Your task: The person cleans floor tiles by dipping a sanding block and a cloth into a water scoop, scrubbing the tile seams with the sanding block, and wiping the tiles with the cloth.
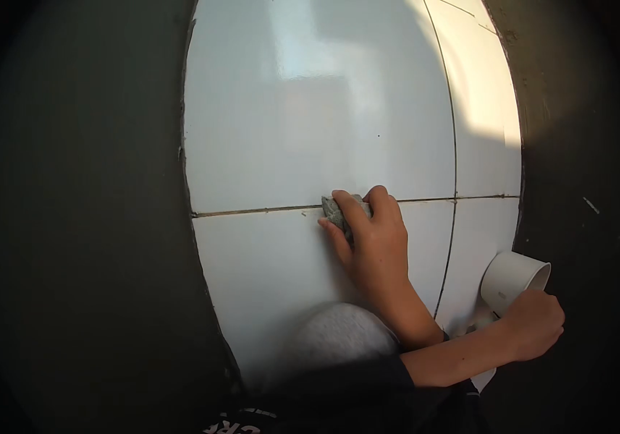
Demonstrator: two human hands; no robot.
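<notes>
At the middle of the view, my right hand (373,242) is closed around a rough grey-green lump (334,212), thumb on its left side and fingers over the top. The lump lies on the dark joint line between white tiles (310,145). What it is made of I cannot tell. My left forearm crosses in front of the right one. At the lower right, my left hand (534,324) is closed at the lower rim of a white cup (505,281), which is tilted with its mouth facing right. The exact hold is hidden behind the fingers.
A grey, rounded, cloth-covered shape (344,334), probably my knee, rests over the lower tiles. Dark floor (93,217) borders the tiles on the left and right. A white thing (483,379) shows partly below my left forearm. Sunlight falls on the upper right tiles.
</notes>
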